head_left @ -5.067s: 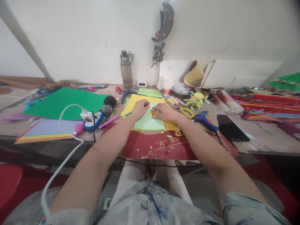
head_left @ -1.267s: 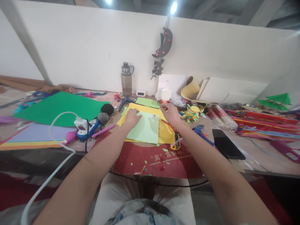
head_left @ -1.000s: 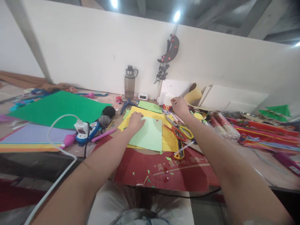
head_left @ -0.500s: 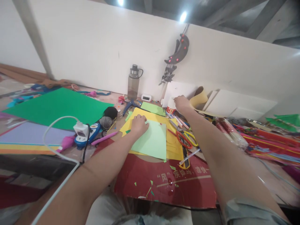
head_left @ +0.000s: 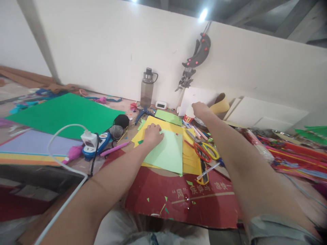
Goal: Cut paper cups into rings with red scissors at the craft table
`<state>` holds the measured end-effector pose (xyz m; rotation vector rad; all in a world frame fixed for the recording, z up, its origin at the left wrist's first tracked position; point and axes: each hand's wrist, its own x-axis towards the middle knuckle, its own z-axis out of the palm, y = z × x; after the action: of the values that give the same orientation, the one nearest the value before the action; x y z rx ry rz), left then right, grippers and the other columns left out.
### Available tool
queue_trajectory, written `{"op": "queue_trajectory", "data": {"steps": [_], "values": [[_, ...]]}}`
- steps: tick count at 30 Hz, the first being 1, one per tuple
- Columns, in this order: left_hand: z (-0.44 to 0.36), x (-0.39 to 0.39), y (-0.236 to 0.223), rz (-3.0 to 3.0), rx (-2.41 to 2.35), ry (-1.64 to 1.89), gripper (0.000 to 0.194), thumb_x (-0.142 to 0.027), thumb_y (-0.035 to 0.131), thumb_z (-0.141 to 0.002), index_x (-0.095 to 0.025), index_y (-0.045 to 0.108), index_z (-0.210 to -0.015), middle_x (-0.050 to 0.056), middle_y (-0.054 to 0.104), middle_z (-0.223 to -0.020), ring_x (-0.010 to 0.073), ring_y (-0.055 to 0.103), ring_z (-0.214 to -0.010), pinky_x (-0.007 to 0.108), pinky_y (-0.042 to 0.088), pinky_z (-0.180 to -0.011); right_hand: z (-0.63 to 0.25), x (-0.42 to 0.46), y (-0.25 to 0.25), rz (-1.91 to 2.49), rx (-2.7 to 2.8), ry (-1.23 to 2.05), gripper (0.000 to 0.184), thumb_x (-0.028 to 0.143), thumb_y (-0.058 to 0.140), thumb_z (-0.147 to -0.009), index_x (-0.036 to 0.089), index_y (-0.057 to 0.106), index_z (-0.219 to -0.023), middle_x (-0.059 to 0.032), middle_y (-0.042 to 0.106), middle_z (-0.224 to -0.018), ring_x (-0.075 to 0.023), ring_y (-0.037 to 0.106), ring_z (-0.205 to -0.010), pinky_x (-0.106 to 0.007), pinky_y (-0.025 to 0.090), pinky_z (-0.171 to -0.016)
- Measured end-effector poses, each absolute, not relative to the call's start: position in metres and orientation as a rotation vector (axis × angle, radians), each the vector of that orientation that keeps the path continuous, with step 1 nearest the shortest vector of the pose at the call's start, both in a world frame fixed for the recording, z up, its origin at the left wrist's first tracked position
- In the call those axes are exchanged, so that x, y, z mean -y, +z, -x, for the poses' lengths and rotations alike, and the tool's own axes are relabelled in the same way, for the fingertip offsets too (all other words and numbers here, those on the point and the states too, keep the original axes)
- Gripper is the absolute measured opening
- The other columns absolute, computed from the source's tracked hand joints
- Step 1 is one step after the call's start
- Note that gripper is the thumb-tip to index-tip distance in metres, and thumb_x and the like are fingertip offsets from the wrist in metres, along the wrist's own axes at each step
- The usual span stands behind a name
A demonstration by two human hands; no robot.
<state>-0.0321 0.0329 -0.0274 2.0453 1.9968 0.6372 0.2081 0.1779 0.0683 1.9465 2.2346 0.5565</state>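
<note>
My left hand rests palm down on the left side of a light green paper sheet, fingers a little bent and their tips partly hidden. Under that sheet lies yellow paper, on a red cardboard sheet. My right hand reaches to the back of the table, its fingers closed at the top of a white bottle with a red label. The hand hides part of the bottle. Between my arms lie red-handled scissors, yellow-handled scissors, a yellow box cutter and a pen.
A water bottle and a small white clock stand by the wall. Left are a green sheet, black yarn and a power strip with a white cable. Colourful craft sticks lie right.
The view has shifted slightly. My right hand remains at the white bottle, and my left hand has stayed on the light green paper.
</note>
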Motion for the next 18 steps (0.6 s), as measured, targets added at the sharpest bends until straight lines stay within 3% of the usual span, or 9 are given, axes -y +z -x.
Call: {"op": "queue_trajectory", "data": {"steps": [12,18], "values": [[0.032,-0.033,-0.028,-2.039,-1.983,0.658,0.029,-0.033,0.058,-0.090,-0.017,0.065,-0.113,0.015,0.060,-0.127,0.0332,0.053,-0.123,0.045,0.042,-0.104,-0.213,-0.182,0.072,-1.934,-2.322,0.633,0.038,0.007,0.047,-0.090,0.010,0.065,-0.124,-0.0207,0.067,-0.118,-0.0250,0.062,-0.110,-0.031,0.046,-0.088],[0.032,-0.032,-0.028,-2.054,-1.986,0.664,0.029,-0.033,0.057,-0.090,-0.018,0.065,-0.113,0.015,0.061,-0.126,0.0324,0.053,-0.123,0.044,0.043,-0.103,-0.216,-0.165,0.089,-2.043,-2.408,0.769,0.037,0.009,0.041,-0.092,0.011,0.063,-0.122,-0.0199,0.065,-0.118,-0.0295,0.053,-0.117,-0.039,0.044,-0.092]]}}
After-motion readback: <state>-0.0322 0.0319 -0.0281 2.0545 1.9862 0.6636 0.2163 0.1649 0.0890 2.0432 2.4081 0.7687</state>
